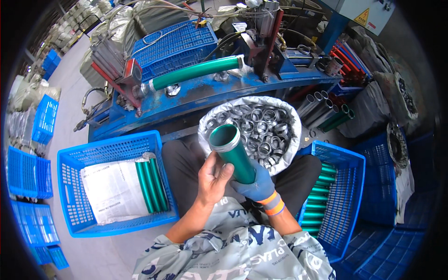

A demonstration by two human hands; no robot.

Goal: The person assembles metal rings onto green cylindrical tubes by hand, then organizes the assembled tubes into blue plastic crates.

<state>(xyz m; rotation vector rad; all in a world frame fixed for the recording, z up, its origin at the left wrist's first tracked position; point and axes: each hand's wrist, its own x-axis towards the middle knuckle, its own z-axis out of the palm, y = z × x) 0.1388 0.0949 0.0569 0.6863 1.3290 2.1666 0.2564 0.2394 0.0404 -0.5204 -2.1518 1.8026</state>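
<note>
A green metal tube [240,161] stands tilted above my lap, its open end facing up with a silvery ring round the rim. Bare fingers and thumb of my left hand [212,179] close on its side just under that ring. Lower down, my right hand [256,184], in a blue glove with an orange and grey cuff, is wrapped round the tube. Just beyond lies a white sack [204,135] with its edge rolled down, full of loose silvery metal rings [263,128]. Another green tube [196,73] lies across the machine between its two end fixtures.
A blue machine bench [196,95] spans the far side. On the left, a blue crate [119,229] holds several green tubes [151,186] on white sheeting. The blue crate [347,205] on the right has more tubes stacked inside. Bare and green tubes [317,109] lean under the bench.
</note>
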